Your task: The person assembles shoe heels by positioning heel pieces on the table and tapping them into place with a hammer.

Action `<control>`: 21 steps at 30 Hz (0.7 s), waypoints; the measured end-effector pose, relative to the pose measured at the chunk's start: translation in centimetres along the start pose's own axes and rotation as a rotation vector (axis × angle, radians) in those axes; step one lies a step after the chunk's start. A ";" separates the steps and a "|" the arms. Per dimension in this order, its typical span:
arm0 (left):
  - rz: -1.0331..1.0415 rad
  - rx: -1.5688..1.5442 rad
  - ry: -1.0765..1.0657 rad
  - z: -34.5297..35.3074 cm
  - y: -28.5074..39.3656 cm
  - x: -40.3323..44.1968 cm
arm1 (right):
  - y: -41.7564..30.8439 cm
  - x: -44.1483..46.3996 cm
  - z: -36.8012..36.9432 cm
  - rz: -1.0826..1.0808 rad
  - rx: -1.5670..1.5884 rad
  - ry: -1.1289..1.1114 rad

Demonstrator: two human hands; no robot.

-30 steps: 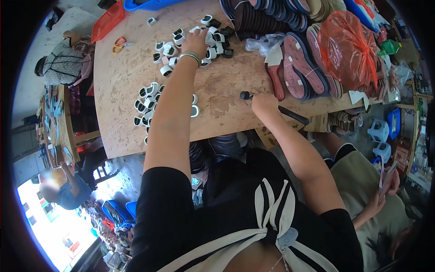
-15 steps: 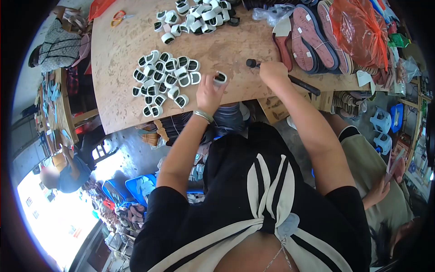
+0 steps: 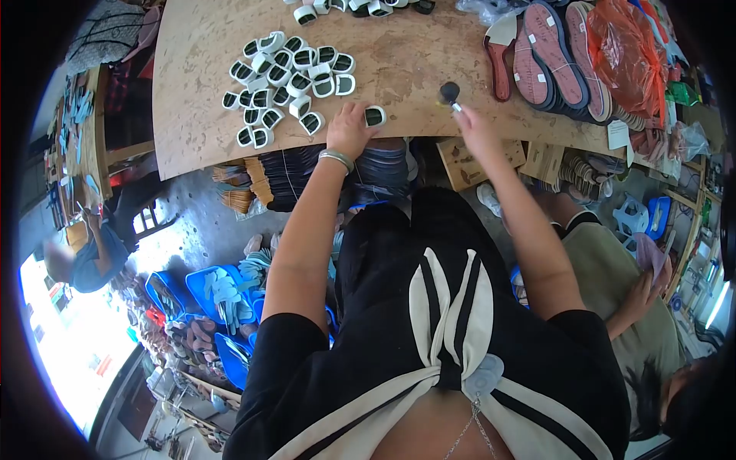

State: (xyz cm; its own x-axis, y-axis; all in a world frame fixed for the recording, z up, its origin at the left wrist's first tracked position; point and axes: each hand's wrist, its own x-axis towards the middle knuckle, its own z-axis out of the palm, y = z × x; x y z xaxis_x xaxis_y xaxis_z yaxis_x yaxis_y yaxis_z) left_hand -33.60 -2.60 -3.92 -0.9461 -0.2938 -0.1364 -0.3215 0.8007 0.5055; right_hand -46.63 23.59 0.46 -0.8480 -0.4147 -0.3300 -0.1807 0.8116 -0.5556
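Observation:
My left hand (image 3: 349, 133) rests at the table's front edge, thumb and fingers closed against a small white curved shoe piece (image 3: 375, 116) with a dark green face. In my right hand (image 3: 477, 129) is a hammer, gripped by its handle, its dark round head (image 3: 448, 93) held over the wooden table (image 3: 418, 57) to the right of that piece. To the left of my left hand, many similar white pieces (image 3: 280, 75) lie loosely grouped. The hammer's handle is mostly hidden by my right hand and blurred.
A scraper with a red handle (image 3: 500, 73) lies at the right, beside stacked pink-and-blue soles (image 3: 553, 47) and a red plastic bag (image 3: 625, 61). More white pieces (image 3: 305, 14) are at the far edge. A co-worker in an olive garment (image 3: 613, 268) sits to my right.
The hammer has swung from lying slantwise under my right hand to pointing head-forward in its grip. My left hand stays by the same white piece. The view has shifted, so the table appears higher.

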 end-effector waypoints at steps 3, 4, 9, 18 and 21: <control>-0.175 0.015 0.112 0.1 1.9 0.0 | -1.4 -3.2 3.2 0.039 0.195 -0.042; -0.201 -0.006 0.147 0.5 2.4 -0.1 | -2.0 -4.0 4.0 0.012 0.201 -0.031; -0.175 -0.075 0.268 2.0 2.5 -1.0 | -4.8 -4.6 5.6 -0.145 0.184 0.030; -0.188 -0.148 0.254 2.7 1.6 -0.9 | -6.9 -1.2 8.1 -0.216 -0.002 0.015; -0.191 -0.162 0.268 2.8 1.7 -1.1 | -8.5 -1.7 7.0 -0.286 0.197 0.170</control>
State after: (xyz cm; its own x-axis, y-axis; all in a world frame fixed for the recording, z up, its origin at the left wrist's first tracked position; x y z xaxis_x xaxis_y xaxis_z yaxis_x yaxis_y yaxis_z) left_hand -33.26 0.54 -5.26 -0.8190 -0.5733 -0.0243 -0.4604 0.6313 0.6240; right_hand -40.17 14.57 0.41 -0.8507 -0.5253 -0.0181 -0.3367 0.5711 -0.7486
